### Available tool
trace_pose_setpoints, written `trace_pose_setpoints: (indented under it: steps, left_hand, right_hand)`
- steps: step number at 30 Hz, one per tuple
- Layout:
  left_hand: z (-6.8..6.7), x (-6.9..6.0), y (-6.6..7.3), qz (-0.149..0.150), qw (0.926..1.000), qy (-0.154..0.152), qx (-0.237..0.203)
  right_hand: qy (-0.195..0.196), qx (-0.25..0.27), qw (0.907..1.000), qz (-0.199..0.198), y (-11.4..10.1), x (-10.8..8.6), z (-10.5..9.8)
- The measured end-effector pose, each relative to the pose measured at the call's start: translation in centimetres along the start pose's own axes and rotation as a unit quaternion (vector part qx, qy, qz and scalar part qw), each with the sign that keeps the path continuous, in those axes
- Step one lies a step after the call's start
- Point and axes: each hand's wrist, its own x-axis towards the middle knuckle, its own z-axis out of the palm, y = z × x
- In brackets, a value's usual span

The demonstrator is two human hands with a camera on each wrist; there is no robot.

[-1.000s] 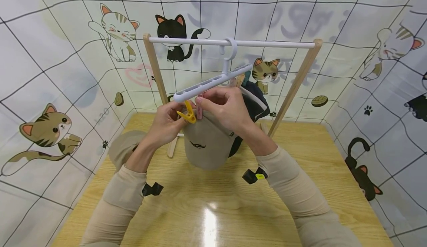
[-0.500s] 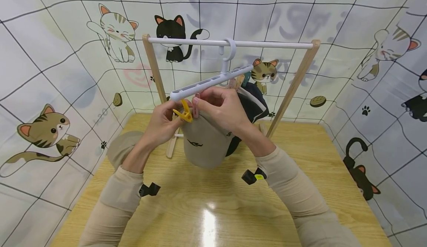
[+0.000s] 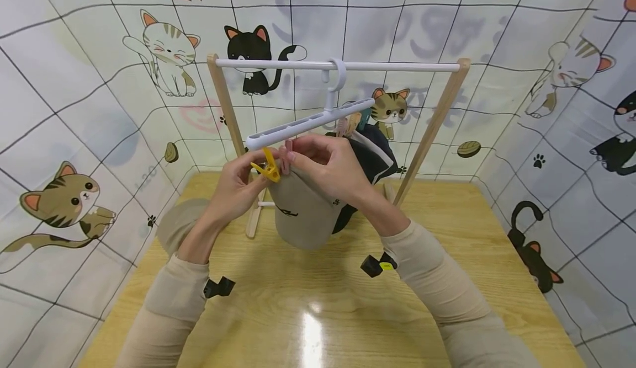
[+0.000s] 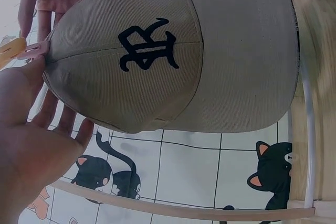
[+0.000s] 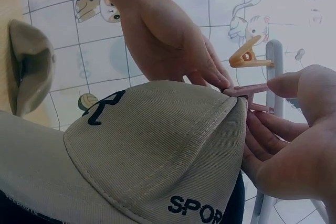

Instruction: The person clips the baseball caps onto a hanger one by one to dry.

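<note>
A beige baseball cap [image 3: 304, 213] with a dark emblem hangs brim down beneath a white hanger [image 3: 310, 122]. My left hand [image 3: 237, 187] pinches the cap's crown [image 4: 58, 51] near its top. With thumb and fingers, my right hand [image 3: 334, 166] pinches a pink clothespin [image 5: 249, 95] by its arms, and the clothespin's tip meets the crown's top. A yellow clothespin [image 3: 268, 166] hangs from the hanger's near end, close to my left fingers. Behind my right hand hangs a dark cap [image 3: 370, 153] with a white stripe, below other clothespins [image 3: 350, 122].
The hanger hooks over the white bar [image 3: 397, 67] of a rack with wooden posts [image 3: 432, 131]. Another beige cap [image 3: 180, 222] lies on the wooden table [image 3: 278, 302] at left, partly behind my left forearm. A cat-printed sheet [image 3: 308, 20] encloses the table's back and sides.
Both hands, the beige cap and the hanger's near end have shifted slightly left in the head view, partly as the camera moves. The pinches look unchanged.
</note>
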Motion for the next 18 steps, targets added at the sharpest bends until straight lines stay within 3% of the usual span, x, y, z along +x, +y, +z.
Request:
trace_pose_setpoints:
  steps: [5, 10, 18]
  left_hand:
    - [-0.4, -0.4, -0.2, 0.010, 0.9999, -0.014, 0.003]
    - [-0.9, -1.1, -0.5, 0.015, 0.9997, -0.009, 0.014]
    - [-2.3, -3.0, -1.1, -0.017, 0.9966, 0.003, 0.081]
  right_hand:
    - [-0.002, 0.004, 1.0000, -0.009, 0.3, -0.3, 0.1]
    - [-0.003, -0.010, 0.9998, -0.017, 0.3, -0.5, 0.1]
    - [0.005, -0.027, 0.9993, -0.024, 0.4, -1.3, 0.1]
